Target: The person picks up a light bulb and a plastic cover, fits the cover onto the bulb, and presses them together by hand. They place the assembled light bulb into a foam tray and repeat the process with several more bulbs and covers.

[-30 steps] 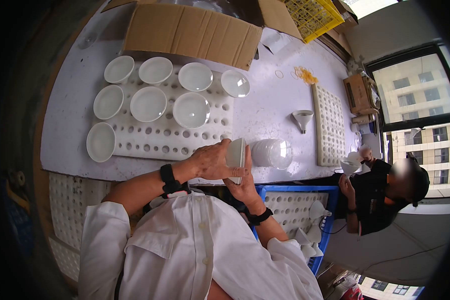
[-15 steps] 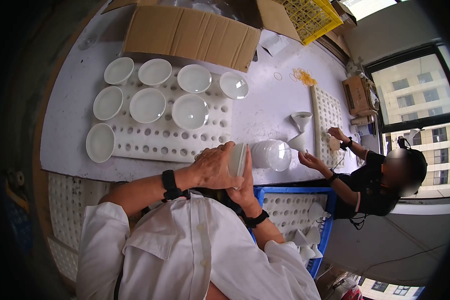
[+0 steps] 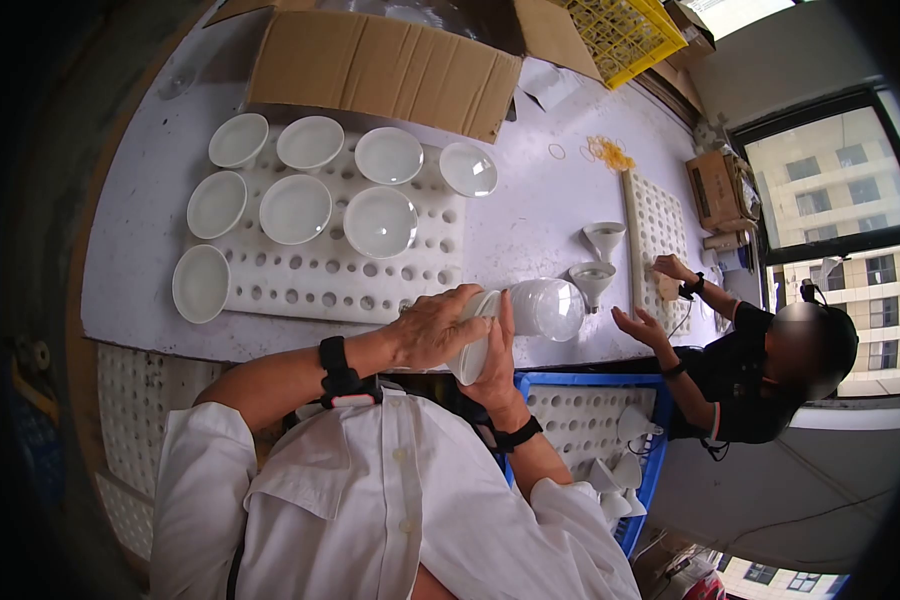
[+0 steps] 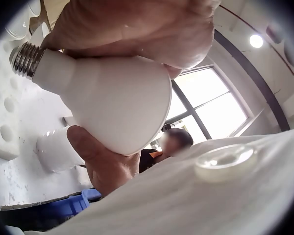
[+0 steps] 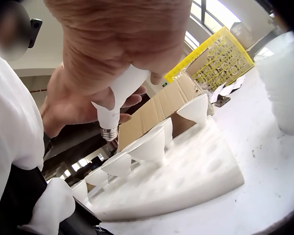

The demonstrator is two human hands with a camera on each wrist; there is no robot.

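Note:
Both hands hold a white bulb (image 3: 473, 350) between them above the table's near edge. My left hand (image 3: 432, 328) grips it from the left, and my right hand (image 3: 497, 385) holds it from the right, one finger extended upward. In the left wrist view the bulb (image 4: 115, 98) shows its metal screw base at the left, with my left hand (image 4: 132, 29) over it and my right hand (image 4: 105, 161) below. The right wrist view shows my right hand (image 5: 122, 44) over the bulb's neck (image 5: 108, 116) and my left hand (image 5: 71, 100) beside it.
Several white bulbs stand in a perforated foam board (image 3: 300, 268). Clear stacked covers (image 3: 547, 309) lie right of my hands. Beyond are a cardboard box (image 3: 385, 70), two bulbs and another foam board (image 3: 658, 230). A blue crate (image 3: 653, 470) sits below; a person (image 3: 760, 370) is at the right.
The held bulb has tilted, and my hands have shifted slightly around it. The other person's hands have moved over the table, where a second bulb now stands beside the first.

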